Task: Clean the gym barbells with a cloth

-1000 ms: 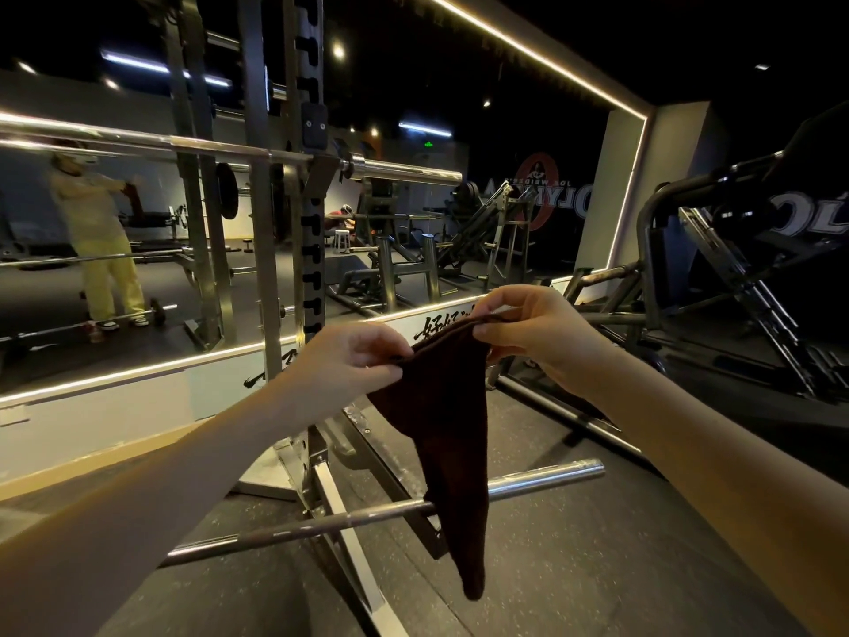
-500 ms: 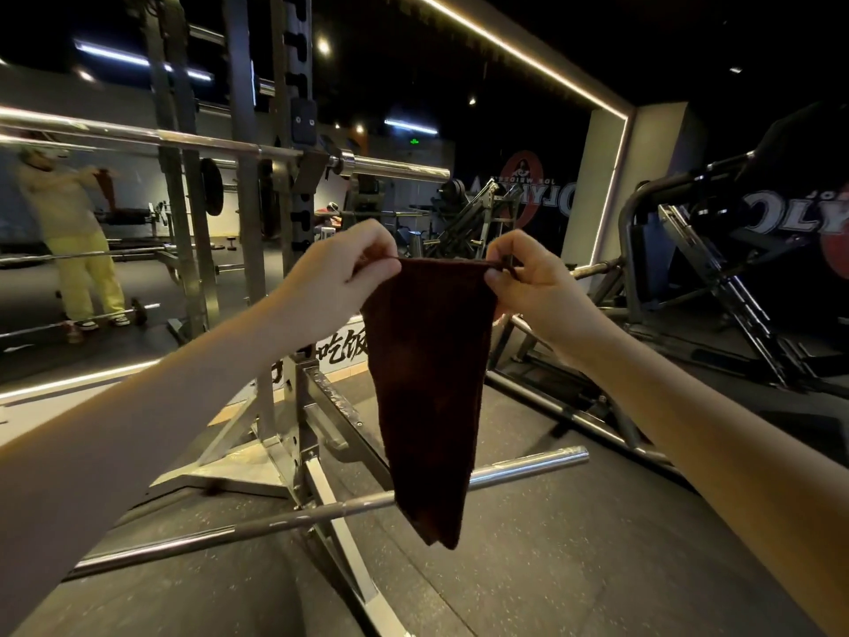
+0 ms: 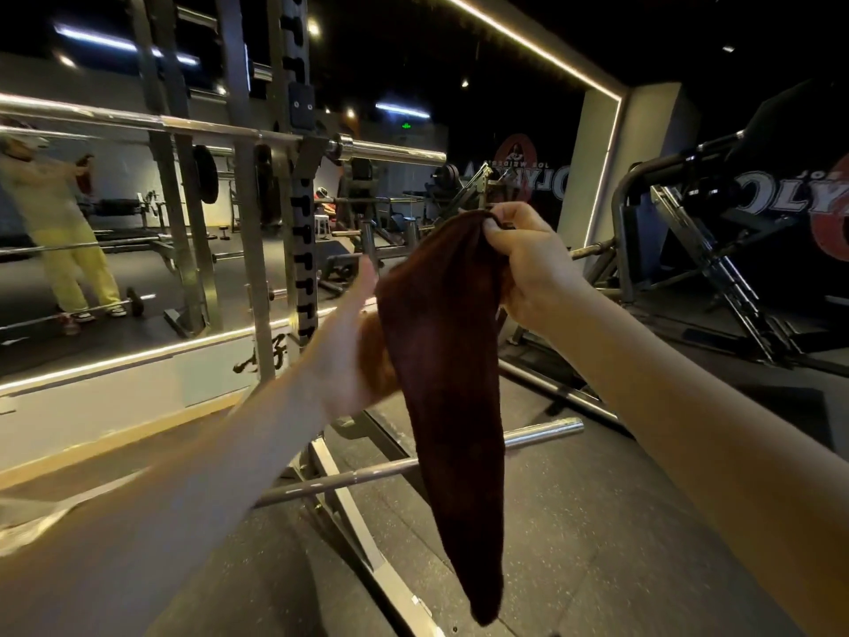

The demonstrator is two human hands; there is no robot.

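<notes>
Maroon cloth (image 3: pixel 441 360) hangs long and bunched from the right hand (image 3: pixel 528 264), which pinches its top edge between thumb and curled fingers. That's the head view, the only one.

Left hand (image 3: pixel 353 356) is motion-blurred and partly behind the cloth's left edge. Can't tell whether it grips anything.

The cloth touches neither bar. Upper barbell (image 3: pixel 193 126) sits on the rack (image 3: pixel 298 213) hooks, up and left of the hands. Lower barbell (image 3: pixel 542 428) lies across the rack base, passing behind the cloth's tail from this angle. Judging by that, no wiping yet.

Risks:
- The one-edge pinch looks weak. A quick swing could drop the cloth on the floor (image 3: pixel 620 521), where it picks up grit.
- The loose tail could snag on a rack hook or a bar end.
- A bunched cloth covers little of the bar per pass.
- A hard push along the upper barbell could roll it on its hooks.
</notes>
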